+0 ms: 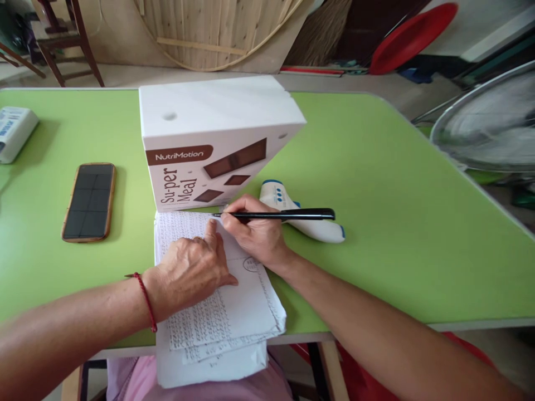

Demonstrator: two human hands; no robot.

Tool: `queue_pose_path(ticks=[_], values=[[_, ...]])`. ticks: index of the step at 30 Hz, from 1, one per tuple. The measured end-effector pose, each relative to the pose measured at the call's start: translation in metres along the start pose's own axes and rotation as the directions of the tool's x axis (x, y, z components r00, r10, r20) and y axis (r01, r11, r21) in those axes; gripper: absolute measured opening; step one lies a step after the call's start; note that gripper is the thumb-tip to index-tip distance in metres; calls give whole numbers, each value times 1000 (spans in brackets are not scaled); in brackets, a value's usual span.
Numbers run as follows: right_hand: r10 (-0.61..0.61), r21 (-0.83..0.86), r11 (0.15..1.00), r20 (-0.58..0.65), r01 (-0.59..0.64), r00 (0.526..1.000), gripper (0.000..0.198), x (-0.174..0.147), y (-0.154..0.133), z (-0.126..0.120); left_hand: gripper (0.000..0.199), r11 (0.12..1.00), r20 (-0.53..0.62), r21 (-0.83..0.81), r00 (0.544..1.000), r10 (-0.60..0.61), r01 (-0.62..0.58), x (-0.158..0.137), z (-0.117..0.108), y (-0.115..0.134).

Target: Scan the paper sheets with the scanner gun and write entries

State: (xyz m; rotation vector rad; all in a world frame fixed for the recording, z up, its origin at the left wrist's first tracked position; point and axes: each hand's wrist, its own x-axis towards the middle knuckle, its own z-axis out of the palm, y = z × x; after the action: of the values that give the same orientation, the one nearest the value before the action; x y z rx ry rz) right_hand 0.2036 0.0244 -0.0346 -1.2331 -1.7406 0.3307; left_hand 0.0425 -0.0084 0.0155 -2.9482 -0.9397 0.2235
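Observation:
My right hand pinches a black pen, its tip resting at the upper part of a stack of handwritten paper sheets. My left hand lies on the same sheets, index finger stretched out close to the pen tip and thumb apart, holding nothing. It covers part of the writing. Right behind the paper stands a white NutriMotion box. A white and blue gun-shaped thermometer lies just beyond my right hand, partly hidden by the hand and pen.
On the green table, a phone lies to the left. A white device sits at the far left edge. A fan stands off the table's right side. Lower sheets overhang the front edge. A wooden chair stands behind.

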Motion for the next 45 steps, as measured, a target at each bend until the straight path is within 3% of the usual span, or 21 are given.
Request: queue_pose_path(ticks=[13,31,45], values=[[-13,21,1000,-12,13,1000,12,0,2,1,71,1000,-31,28,1000,-4,5,-1,2,0],[-6,38,999,-62,9,998,13,-1,3,1,72,999,26,34,1000,-11,10,0,-3,0],[17,35,999,-28,-16,999,12,0,2,0,72,1000,57,25,998,-10,9,0,-4,-1]])
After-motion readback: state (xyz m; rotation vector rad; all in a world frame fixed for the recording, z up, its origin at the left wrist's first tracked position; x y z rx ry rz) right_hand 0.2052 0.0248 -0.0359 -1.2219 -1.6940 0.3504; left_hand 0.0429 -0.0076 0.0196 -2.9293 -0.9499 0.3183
